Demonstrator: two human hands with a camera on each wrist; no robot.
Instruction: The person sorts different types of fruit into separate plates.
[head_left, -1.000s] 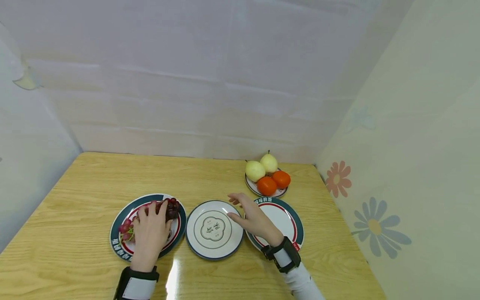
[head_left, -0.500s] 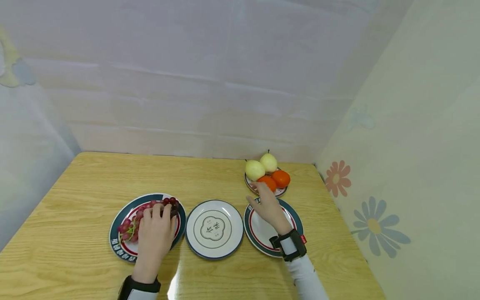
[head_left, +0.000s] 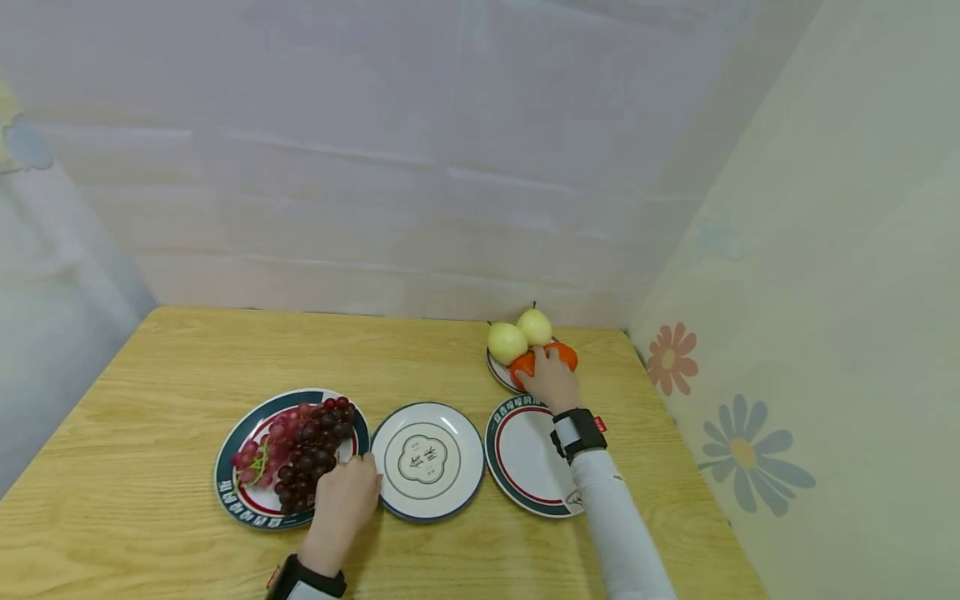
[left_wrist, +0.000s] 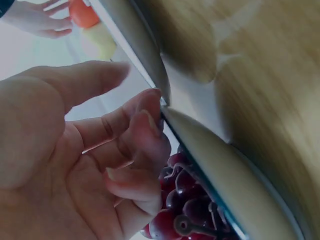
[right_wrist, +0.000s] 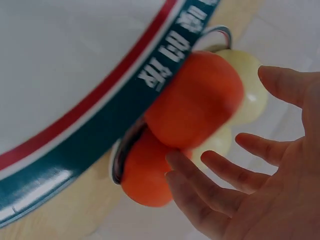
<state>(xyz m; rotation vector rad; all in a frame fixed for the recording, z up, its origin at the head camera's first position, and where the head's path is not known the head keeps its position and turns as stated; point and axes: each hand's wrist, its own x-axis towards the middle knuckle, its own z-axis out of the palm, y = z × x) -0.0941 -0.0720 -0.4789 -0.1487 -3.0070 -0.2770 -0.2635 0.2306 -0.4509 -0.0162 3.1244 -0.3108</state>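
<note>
My right hand [head_left: 553, 382] is over the small plate [head_left: 495, 372] at the back right, close to two round orange-red fruits [head_left: 522, 364]. In the right wrist view, its spread fingers stand beside the fruits [right_wrist: 197, 100], fingertips right at the lower one. My left hand [head_left: 348, 492] is between the oval plate [head_left: 247, 517] and the white middle plate [head_left: 461, 467]. Its fingers are loosely bent and its thumb is held apart, with nothing in the palm, as the left wrist view shows. Dark grapes [head_left: 318, 446] and redder grapes [head_left: 276, 446] lie on the oval plate.
Two pale yellow pears [head_left: 507, 343] share the small plate with the orange-red fruits. A green-rimmed plate [head_left: 525, 458] lies below the right forearm, beside the middle plate. Papered walls [head_left: 420, 208] stand behind the wooden table [head_left: 187, 358] and at its sides.
My right hand has moved up and right from beside the middle plate to the orange-red fruits. My left hand has left the grapes, moving down and right toward the middle plate's edge.
</note>
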